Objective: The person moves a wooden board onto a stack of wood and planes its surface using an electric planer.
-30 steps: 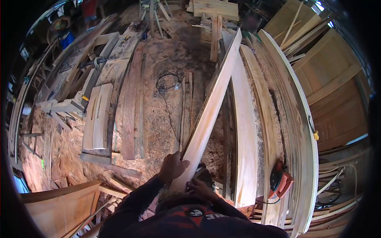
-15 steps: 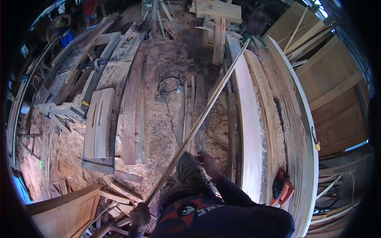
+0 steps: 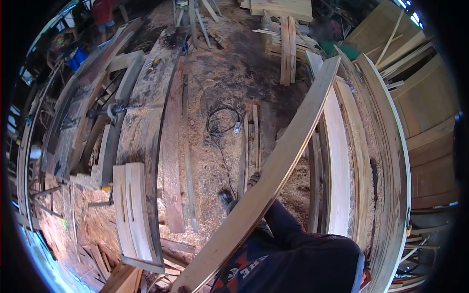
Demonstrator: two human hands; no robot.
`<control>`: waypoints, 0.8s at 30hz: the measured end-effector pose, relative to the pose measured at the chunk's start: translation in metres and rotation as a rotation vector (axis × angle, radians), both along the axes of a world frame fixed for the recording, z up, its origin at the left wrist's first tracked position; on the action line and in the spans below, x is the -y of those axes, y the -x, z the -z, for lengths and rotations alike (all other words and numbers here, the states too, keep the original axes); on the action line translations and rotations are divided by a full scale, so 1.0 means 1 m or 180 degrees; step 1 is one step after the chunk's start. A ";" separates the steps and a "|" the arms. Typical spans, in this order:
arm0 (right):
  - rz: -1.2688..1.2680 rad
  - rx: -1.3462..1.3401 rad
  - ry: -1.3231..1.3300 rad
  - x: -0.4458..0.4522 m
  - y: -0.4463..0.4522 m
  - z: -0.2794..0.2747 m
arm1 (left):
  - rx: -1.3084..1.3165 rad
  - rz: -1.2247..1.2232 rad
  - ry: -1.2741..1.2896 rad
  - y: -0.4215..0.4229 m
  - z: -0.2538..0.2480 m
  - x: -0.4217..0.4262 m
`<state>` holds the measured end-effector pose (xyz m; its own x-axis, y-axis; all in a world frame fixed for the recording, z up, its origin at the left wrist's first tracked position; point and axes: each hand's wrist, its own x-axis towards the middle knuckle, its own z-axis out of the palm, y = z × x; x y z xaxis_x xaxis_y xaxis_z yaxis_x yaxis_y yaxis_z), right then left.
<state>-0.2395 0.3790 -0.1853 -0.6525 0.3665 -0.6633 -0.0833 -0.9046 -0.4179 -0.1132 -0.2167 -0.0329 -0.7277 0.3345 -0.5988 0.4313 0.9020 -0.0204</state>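
Note:
A long wooden plank [image 3: 267, 183] slants across in front of my body, from the bottom edge up to the far right, its broad face showing. My right hand [image 3: 253, 180] is closed around the plank's left edge near its middle; only the fingers show. At the near end my left hand [image 3: 183, 289] holds the plank, mostly cut off by the bottom of the view. Beside the plank on the right lies a long pale board [image 3: 339, 166].
Several long boards [image 3: 386, 161] lie stacked along the right. A coiled cable [image 3: 223, 122] rests on the shavings-covered floor. On the left are a workbench [image 3: 139, 124] and slotted wooden pieces [image 3: 133, 210]. Wooden doors [image 3: 430, 127] lean at the far right. A person [image 3: 101, 14] stands back left.
The plank has turned from edge-on to show its broad face, and its far end has shifted right. My right hand, earlier apart from it, now grips its edge. The view has shifted.

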 end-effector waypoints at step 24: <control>-0.2061 0.0538 0.0326 -0.074 0.447 -0.007 | -0.0884 -0.1868 -0.0531 0.375 0.053 -0.340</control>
<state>-0.6860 0.4528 -0.1788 -0.6037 -0.1337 -0.7860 0.5479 -0.7857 -0.2872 -0.4883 0.1237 -0.0859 -0.9368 -0.0921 -0.3375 -0.1330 0.9861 0.1001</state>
